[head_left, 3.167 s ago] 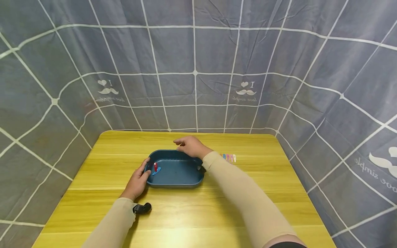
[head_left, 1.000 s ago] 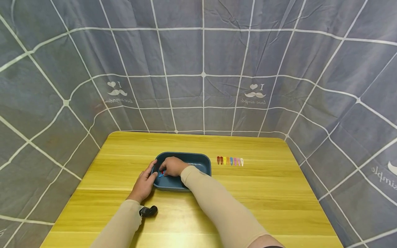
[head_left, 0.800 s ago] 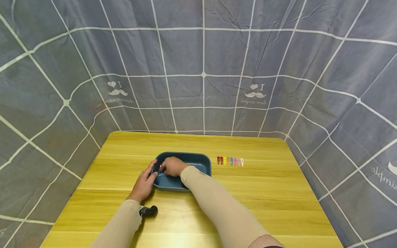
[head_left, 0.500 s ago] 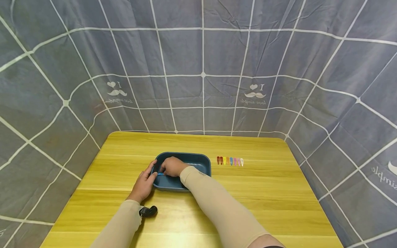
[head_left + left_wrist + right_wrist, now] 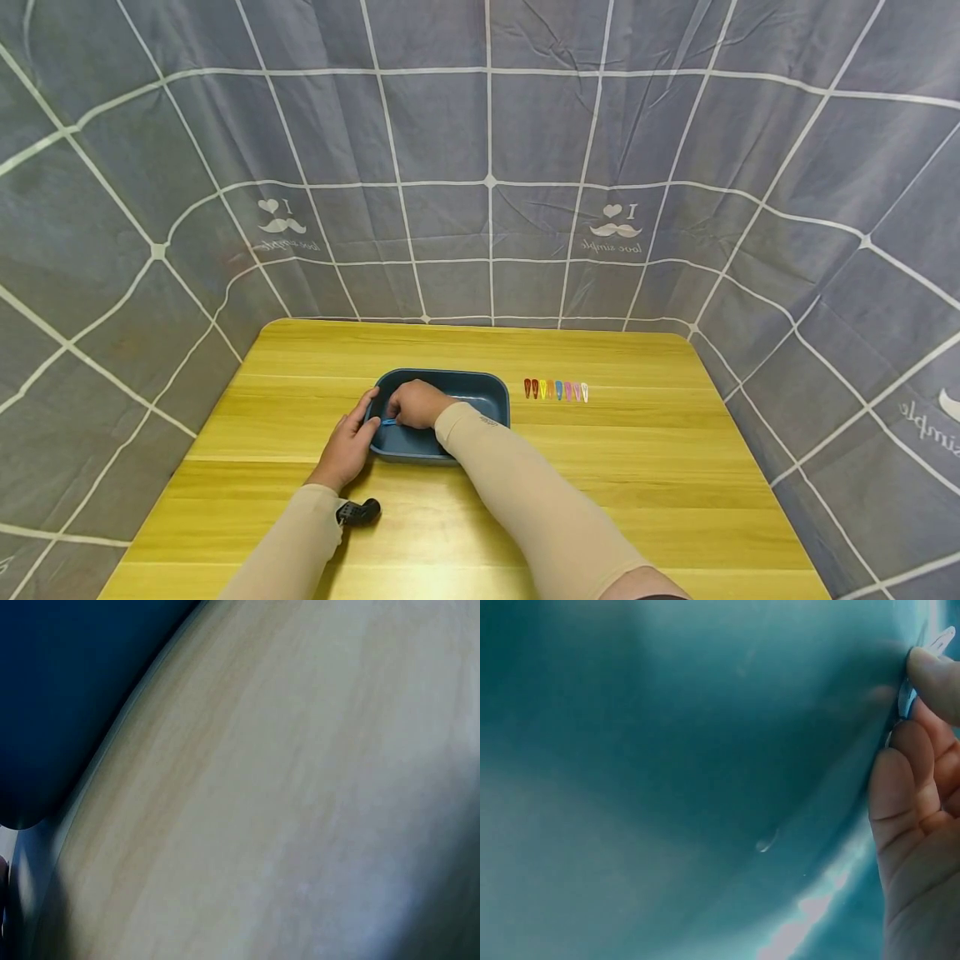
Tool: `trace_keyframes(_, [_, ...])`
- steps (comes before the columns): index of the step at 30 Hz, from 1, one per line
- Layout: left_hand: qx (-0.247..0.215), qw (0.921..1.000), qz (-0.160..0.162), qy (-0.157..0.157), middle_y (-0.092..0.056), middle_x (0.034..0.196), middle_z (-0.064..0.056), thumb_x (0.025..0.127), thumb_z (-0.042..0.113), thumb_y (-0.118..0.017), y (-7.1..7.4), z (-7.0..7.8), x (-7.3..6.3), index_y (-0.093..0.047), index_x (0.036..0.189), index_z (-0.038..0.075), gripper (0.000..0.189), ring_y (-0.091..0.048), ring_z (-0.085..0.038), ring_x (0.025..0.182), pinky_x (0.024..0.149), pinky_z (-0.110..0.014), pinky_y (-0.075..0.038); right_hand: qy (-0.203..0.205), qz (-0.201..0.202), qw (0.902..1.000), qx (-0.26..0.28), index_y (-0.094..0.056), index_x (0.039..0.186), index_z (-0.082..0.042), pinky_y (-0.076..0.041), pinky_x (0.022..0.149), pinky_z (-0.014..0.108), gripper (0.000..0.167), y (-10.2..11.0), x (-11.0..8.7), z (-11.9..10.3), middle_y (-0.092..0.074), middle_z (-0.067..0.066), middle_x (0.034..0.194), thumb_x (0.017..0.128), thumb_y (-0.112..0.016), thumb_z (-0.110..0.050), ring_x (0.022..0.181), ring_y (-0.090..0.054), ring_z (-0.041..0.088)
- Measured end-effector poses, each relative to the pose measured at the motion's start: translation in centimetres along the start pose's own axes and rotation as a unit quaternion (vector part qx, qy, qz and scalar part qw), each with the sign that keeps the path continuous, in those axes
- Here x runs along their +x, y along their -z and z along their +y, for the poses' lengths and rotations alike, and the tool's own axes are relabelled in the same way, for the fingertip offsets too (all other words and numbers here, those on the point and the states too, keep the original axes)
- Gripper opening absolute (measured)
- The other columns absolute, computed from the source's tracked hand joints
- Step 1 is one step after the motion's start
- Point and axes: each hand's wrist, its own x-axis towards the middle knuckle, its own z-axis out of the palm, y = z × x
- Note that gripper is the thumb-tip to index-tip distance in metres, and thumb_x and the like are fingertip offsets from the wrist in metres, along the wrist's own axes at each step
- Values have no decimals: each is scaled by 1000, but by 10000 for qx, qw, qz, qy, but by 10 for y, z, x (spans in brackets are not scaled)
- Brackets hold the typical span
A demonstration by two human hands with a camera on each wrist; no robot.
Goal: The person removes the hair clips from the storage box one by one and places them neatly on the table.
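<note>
My left hand (image 5: 343, 446) rests against the left end of a dark blue rectangular tray (image 5: 480, 377), fingers nearly straight, thumb and fingertips at the rim. Reaching inside the tray, my right hand (image 5: 418, 403) has its fingers low near the left end wall. A small blue snap hair clip (image 5: 388, 422) shows at its fingertips. In the right wrist view, thumb and fingers pinch the shiny clip (image 5: 943, 640) close to the tray wall. No red clip shows inside the tray. The left wrist view shows mostly tabletop (image 5: 262, 787) beside the tray's outer wall (image 5: 75, 690).
Right of the tray, several snap hair clips (image 5: 558, 390) lie side by side in a row, running from dark red through yellow, orange, blue and pink to white. Grey checked cloth (image 5: 442, 217) hangs behind and beside the wooden table (image 5: 600, 475).
My right hand has gone from above the tray's far rim down to its left end. The red clip seen there earlier is hidden now, and the blue clip has turned slightly. My left hand stays at the rim.
</note>
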Motion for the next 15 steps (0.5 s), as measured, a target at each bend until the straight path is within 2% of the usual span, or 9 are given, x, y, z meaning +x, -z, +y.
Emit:
trace_keyframes(10, [36, 10000, 12, -31, -33, 172, -11, 114, 34, -40, 1, 1, 0, -29, 167, 37, 54, -35, -44, 153, 123, -70, -29, -140, 24, 9992, 381, -80, 99, -19, -50, 72, 16, 10, 3, -4, 2, -76, -8, 94, 99, -71, -16, 74, -58, 4])
trace_keyframes(15, [2, 10000, 23, -67, -33, 172, -11, 114, 33, -41, 0, 1, -1, -30, 167, 36, 54, -34, -45, 154, 123, -70, -28, -148, 124, 9987, 479, -77, 88, -20, -44, 64, 17, 17, 3, -5, 3, -69, -9, 78, 103, -69, -24, 66, -55, 5])
